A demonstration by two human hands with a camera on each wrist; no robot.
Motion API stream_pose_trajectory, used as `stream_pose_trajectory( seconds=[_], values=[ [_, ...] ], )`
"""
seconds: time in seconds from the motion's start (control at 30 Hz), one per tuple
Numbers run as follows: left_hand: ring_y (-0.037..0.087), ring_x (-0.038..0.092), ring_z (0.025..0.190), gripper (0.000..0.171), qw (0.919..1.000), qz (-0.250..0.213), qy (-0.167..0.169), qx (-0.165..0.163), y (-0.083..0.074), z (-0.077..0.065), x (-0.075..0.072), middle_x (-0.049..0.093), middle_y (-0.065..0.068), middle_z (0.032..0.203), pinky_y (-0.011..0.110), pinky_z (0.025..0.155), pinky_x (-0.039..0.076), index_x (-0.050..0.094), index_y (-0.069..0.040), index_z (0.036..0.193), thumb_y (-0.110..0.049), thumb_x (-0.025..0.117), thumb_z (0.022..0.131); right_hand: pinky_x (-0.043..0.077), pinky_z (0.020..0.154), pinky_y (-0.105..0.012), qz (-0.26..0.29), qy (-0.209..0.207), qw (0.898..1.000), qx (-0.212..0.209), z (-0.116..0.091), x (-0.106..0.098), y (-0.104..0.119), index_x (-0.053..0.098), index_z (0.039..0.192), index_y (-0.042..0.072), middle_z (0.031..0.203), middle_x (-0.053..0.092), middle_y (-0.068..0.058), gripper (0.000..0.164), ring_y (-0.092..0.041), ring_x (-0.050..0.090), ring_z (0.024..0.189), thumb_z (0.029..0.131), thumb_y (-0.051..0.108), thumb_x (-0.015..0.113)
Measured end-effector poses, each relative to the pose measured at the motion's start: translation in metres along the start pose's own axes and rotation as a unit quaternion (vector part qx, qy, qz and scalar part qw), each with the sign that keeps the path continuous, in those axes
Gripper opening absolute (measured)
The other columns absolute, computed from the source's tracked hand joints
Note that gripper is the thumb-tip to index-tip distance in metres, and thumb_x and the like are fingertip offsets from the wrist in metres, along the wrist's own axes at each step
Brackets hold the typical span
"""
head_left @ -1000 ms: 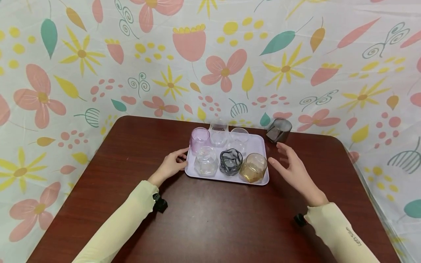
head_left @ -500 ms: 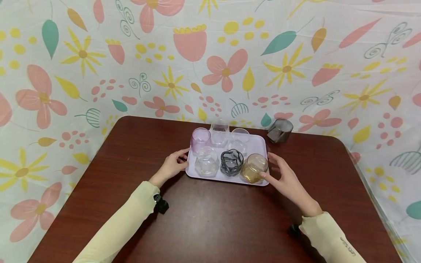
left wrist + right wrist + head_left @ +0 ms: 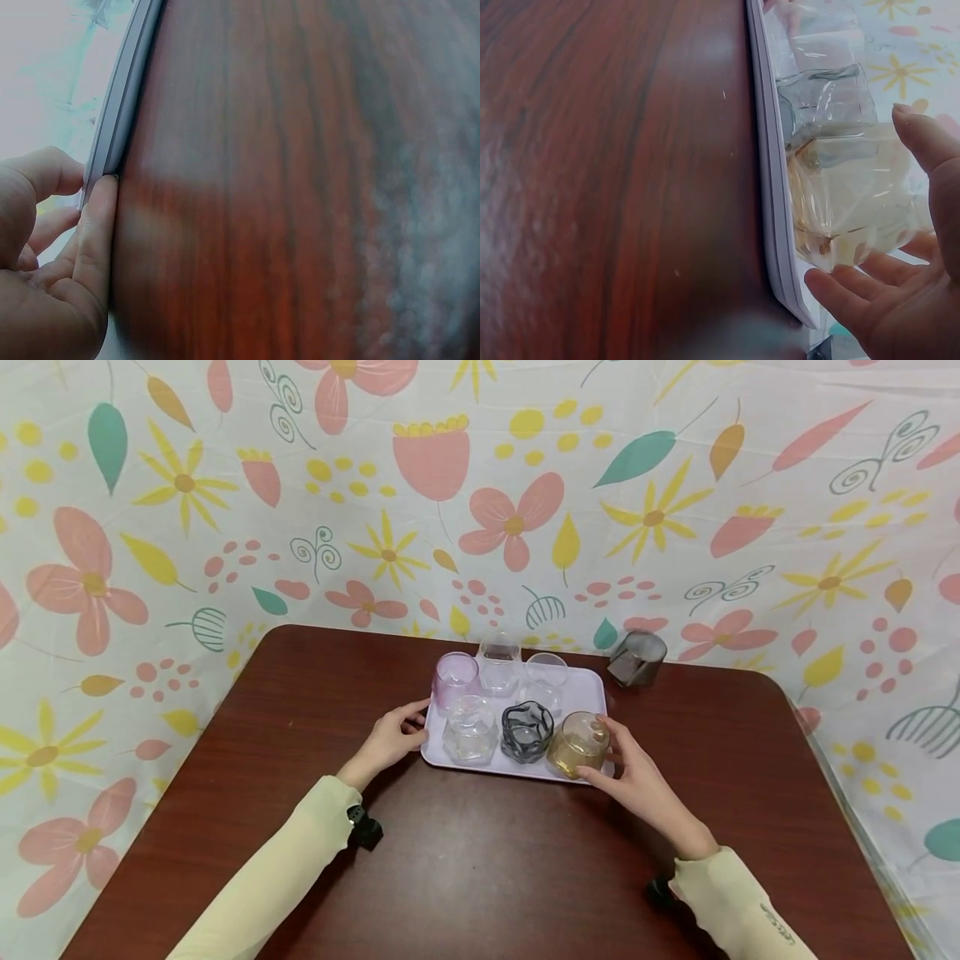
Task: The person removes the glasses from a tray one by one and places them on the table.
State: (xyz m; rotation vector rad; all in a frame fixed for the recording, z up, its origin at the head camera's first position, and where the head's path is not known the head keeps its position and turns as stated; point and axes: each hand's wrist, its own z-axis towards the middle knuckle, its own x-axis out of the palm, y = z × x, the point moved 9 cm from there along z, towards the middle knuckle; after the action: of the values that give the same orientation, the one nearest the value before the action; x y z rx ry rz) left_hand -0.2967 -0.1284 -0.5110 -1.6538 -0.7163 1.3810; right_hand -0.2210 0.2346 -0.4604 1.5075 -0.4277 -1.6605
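Note:
My left hand (image 3: pixel 392 740) pinches the left edge of a pale lilac tray (image 3: pixel 483 766); in the left wrist view its thumb and fingers lie on either side of the tray rim (image 3: pixel 120 97). At the tray's front right corner stands an amber glass (image 3: pixel 576 747). My right hand (image 3: pixel 637 781) curls round this glass, thumb in front and fingers at its far side. The right wrist view shows the fingers low against the amber glass (image 3: pixel 855 191). Beside it on the tray is a dark grey wavy glass (image 3: pixel 527 732).
Also on the tray are a clear faceted glass (image 3: pixel 470 735), a pink glass (image 3: pixel 455 683) and two clear glasses at the back. A smoky grey glass (image 3: pixel 637 657) stands on the brown table (image 3: pixel 465 868), behind the tray's right corner. A patterned curtain (image 3: pixel 480 485) hangs behind.
My right hand has moved left and down, from beside the smoky grey glass to the amber glass, and its fingers are now round it. The left hand and the tray stay in place.

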Motion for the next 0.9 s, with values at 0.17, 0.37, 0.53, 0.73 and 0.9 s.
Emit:
stream_pose_trajectory(
  seconds=[0.17, 0.37, 0.53, 0.73, 0.9],
  values=[
    [0.024, 0.065, 0.09, 0.06, 1.0, -0.003, 0.0, 0.004, -0.0028, -0.0006, -0.0001, 0.067, 0.019, 0.111, 0.031, 0.072, 0.063, 0.057, -0.002, 0.147, 0.001, 0.064, 0.088, 0.055, 0.097, -0.056, 0.015, -0.007, 1.0, 0.001, 0.0005, 0.0023, 0.0018, 0.037, 0.153, -0.002, 0.142, 0.054, -0.026, 0.083, -0.039, 0.057, 0.126, 0.086, 0.007, 0.085],
    [0.025, 0.066, 0.089, 0.059, 0.9999, 0.007, -0.005, 0.009, -0.0052, -0.0019, -0.0011, 0.068, 0.018, 0.109, 0.029, 0.072, 0.061, 0.058, -0.001, 0.146, 0.001, 0.065, 0.088, 0.052, 0.097, -0.062, 0.02, -0.01, 1.0, 0.005, 0.0013, 0.0045, -0.0002, 0.036, 0.153, -0.003, 0.144, 0.051, -0.027, 0.084, -0.042, 0.055, 0.128, 0.086, 0.006, 0.085],
    [0.025, 0.066, 0.089, 0.059, 0.9999, 0.005, -0.005, 0.01, -0.0044, -0.0021, -0.0011, 0.068, 0.019, 0.109, 0.03, 0.072, 0.062, 0.058, -0.001, 0.146, 0.001, 0.065, 0.088, 0.052, 0.099, -0.063, 0.028, -0.01, 0.999, 0.015, 0.0015, 0.0048, -0.0011, 0.037, 0.153, -0.002, 0.144, 0.052, -0.027, 0.082, -0.042, 0.055, 0.128, 0.086, 0.007, 0.085],
    [0.025, 0.066, 0.089, 0.058, 0.9999, 0.007, -0.006, 0.008, -0.0035, -0.0026, -0.0013, 0.069, 0.018, 0.109, 0.029, 0.072, 0.06, 0.058, -0.002, 0.146, 0.0, 0.066, 0.088, 0.052, 0.099, -0.063, 0.037, -0.013, 0.999, 0.019, 0.0019, 0.0052, -0.0003, 0.039, 0.151, -0.002, 0.143, 0.053, -0.027, 0.079, -0.042, 0.055, 0.129, 0.087, 0.007, 0.084],
    [0.025, 0.066, 0.089, 0.058, 0.9998, 0.014, -0.007, 0.011, -0.0018, -0.0013, -0.0012, 0.069, 0.018, 0.11, 0.029, 0.072, 0.059, 0.059, -0.002, 0.146, -0.001, 0.066, 0.088, 0.051, 0.099, -0.063, 0.035, -0.017, 0.999, 0.021, 0.0026, 0.0045, -0.0009, 0.039, 0.151, -0.001, 0.145, 0.052, -0.026, 0.078, -0.042, 0.054, 0.131, 0.087, 0.007, 0.084]
  ],
)
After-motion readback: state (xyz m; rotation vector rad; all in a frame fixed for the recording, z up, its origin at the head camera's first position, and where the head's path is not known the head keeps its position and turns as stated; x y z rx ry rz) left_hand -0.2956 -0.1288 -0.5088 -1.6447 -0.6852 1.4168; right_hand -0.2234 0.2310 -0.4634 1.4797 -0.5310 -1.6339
